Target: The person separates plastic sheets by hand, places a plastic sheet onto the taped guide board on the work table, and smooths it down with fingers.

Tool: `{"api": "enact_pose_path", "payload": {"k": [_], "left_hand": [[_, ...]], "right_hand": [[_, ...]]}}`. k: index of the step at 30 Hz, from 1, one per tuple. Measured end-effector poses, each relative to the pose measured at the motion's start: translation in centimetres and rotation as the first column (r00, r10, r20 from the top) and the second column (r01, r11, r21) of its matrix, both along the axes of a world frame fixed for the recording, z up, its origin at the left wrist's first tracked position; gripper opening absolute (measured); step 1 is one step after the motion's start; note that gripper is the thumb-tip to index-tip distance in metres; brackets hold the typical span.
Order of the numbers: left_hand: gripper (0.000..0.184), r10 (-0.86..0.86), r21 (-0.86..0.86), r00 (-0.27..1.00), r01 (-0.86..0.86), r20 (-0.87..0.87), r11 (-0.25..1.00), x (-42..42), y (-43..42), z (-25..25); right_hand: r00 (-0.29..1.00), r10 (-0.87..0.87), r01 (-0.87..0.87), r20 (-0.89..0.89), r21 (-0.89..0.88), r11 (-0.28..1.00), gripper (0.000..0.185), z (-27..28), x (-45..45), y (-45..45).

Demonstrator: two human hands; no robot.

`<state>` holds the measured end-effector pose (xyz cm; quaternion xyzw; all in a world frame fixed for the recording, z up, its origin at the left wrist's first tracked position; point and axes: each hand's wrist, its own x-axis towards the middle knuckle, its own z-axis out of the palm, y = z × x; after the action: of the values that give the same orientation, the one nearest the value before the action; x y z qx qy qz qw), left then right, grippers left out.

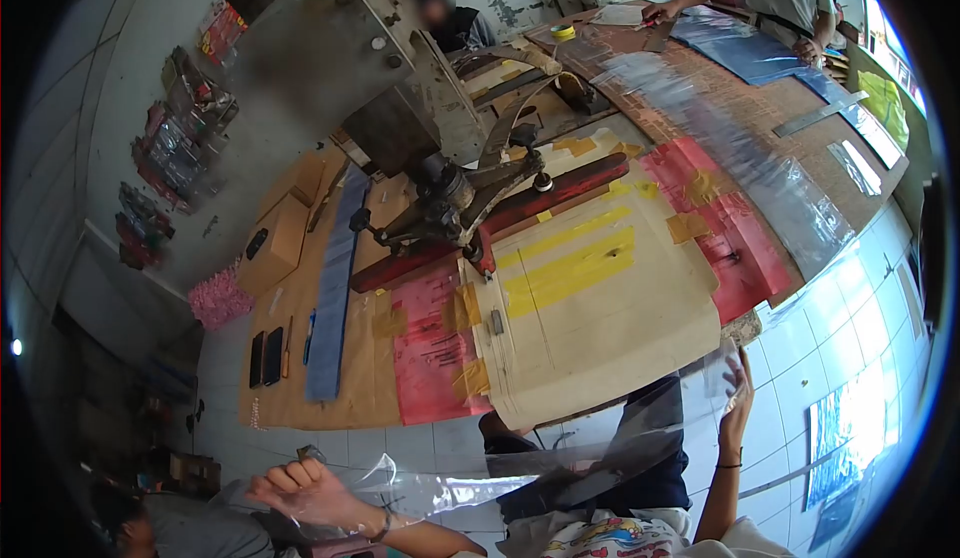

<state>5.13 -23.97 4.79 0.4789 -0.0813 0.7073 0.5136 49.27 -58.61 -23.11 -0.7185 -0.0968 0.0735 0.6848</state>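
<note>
Nearest, a clear plastic sheet [470,495] spans the person's two hands, below the table's [355,383] front edge. The left hand [312,495] curls its fingers closed on one end; the right hand [738,390] touches the other, fingers nearly straight, whether pinching I cannot tell. Beyond, a cardboard box [280,243] bears a black object [257,243], its inside hidden. Farthest, wrapped packets [180,158] hang.

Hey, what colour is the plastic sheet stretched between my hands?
The plastic sheet is clear and colourless; it shows in the head view.
</note>
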Motion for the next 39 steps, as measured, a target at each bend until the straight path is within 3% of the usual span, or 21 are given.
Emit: {"api": "enact_pose_path", "payload": {"k": [1, 4, 6, 9, 12, 14, 17, 18, 20, 21, 22, 25, 27, 28, 30, 31, 32, 34, 35, 37, 39], "left_hand": [[0.045, -0.01, -0.067, 1.0, 0.011, 0.022, 0.998, 0.2, -0.1, -0.5], [0.044, -0.018, -0.219, 1.0, 0.022, 0.022, 0.975, 2.2, -0.8, -1.0], [0.043, -0.004, -0.266, 0.996, -0.019, -0.085, 0.964, 1.3, 0.0, -2.9], [0.049, -0.125, -0.101, 0.919, 0.093, -0.373, 0.991, 0.9, 1.1, -4.7], [0.057, -0.112, 0.045, 0.787, 0.174, -0.606, 0.984, 1.6, 2.0, -5.1], [0.064, 0.026, -0.161, 0.848, -0.13, -0.529, 0.978, 1.4, 1.1, -6.7], [0.063, 0.209, -0.178, 0.792, -0.37, -0.574, 0.912, -1.3, 2.7, -7.2], [0.062, 0.28, -0.193, 0.769, -0.46, -0.575, 0.866, -2.2, 2.7, -7.3], [0.061, 0.438, -0.256, 0.714, -0.64, -0.546, 0.724, -5.5, 3.6, -7.6], [0.061, 0.524, -0.309, 0.675, -0.72, -0.519, 0.622, -8.2, 4.5, -7.9], [0.061, 0.604, -0.362, 0.622, -0.782, -0.498, 0.507, -9.8, 4.8, -7.8], [0.057, 0.666, -0.419, 0.703, -0.698, -0.247, 0.581, -13.3, 3.1, -5.5], [0.056, 0.527, -0.449, 0.849, -0.461, 0.027, 0.765, -14.4, 3.0, -4.1], [0.055, 0.431, -0.39, 0.901, -0.38, 0.049, 0.839, -14.4, 2.4, -3.8], [0.052, 0.22, -0.238, 0.974, -0.228, -0.058, 0.944, -11.2, 0.6, -3.0], [0.051, 0.115, -0.154, 0.975, -0.145, -0.187, 0.977, -7.6, -0.5, -2.5], [0.049, -0.134, -0.149, 0.963, 0.101, -0.233, 0.984, -3.7, -1.1, -1.8], [0.039, -0.375, -0.251, 0.819, 0.29, -0.434, 0.924, 3.9, -3.0, -1.6], [0.037, -0.457, -0.326, 0.704, 0.325, -0.543, 0.888, 7.3, -4.2, -1.5], [0.043, -0.572, -0.426, 0.462, 0.388, -0.677, 0.818, 13.6, -5.7, -1.1], [0.063, -0.624, -0.487, 0.226, 0.453, -0.748, 0.747, 19.3, -7.0, -0.5]], "right_hand": [[0.999, -0.01, 0.006, -0.04, -0.088, 0.996, 0.064, 1.7, -0.3, -0.3], [0.976, 0.044, -0.01, -0.215, 0.153, 0.988, 0.068, 3.7, 0.2, -1.8], [0.932, 0.286, -0.241, -0.222, 0.206, 0.948, 0.077, 5.3, 0.4, -4.1], [0.939, 0.327, -0.32, -0.107, 0.074, 0.944, 0.08, 7.7, 1.0, -7.0], [0.998, 0.042, -0.041, -0.049, 0.036, 0.999, 0.087, 8.6, 2.2, -9.4], [0.971, -0.22, 0.232, -0.09, 0.145, 0.962, 0.074, 8.5, 3.5, -11.0], [0.916, -0.385, 0.338, 0.111, 0.301, 0.892, 0.069, 4.6, 6.7, -17.7], [0.876, -0.478, 0.46, -0.061, 0.4, 0.792, 0.07, 5.4, 6.8, -19.2], [0.751, -0.651, 0.621, -0.109, 0.452, 0.641, 0.069, 8.3, 6.7, -20.2], [0.788, -0.616, 0.513, -0.018, 0.571, 0.641, 0.063, 5.5, 7.6, -24.8], [0.722, -0.654, 0.508, 0.226, 0.469, 0.722, 0.058, 5.5, 7.9, -25.6], [0.517, -0.78, 0.691, 0.354, 0.366, 0.624, 0.059, 11.6, 6.7, -24.6], [0.417, -0.739, 0.776, 0.53, 0.216, 0.593, 0.06, 16.0, 6.2, -21.4], [0.338, -0.538, 0.783, 0.772, 0.086, 0.616, 0.059, 15.0, 7.0, -21.5], [0.248, -0.028, 0.89, 0.968, -0.217, 0.402, 0.061, 17.0, 6.9, -19.0], [0.359, -0.154, 0.803, 0.92, -0.221, 0.553, 0.062, 18.6, 6.2, -14.8], [0.481, -0.25, 0.7, 0.84, -0.197, 0.686, 0.063, 19.9, 5.1, -9.5], [0.534, -0.133, 0.217, 0.835, 0.017, 0.976, 0.055, 20.7, 3.0, -1.7], [0.559, -0.044, -0.068, 0.828, 0.099, 0.993, 0.055, 21.1, 2.0, 2.3], [0.161, 0.253, -0.237, 0.954, -0.211, 0.948, 0.037, 26.9, -0.7, 7.1], [0.015, 0.328, -0.338, 0.944, -0.304, 0.891, 0.038, 28.4, -2.4, 10.4]]}}
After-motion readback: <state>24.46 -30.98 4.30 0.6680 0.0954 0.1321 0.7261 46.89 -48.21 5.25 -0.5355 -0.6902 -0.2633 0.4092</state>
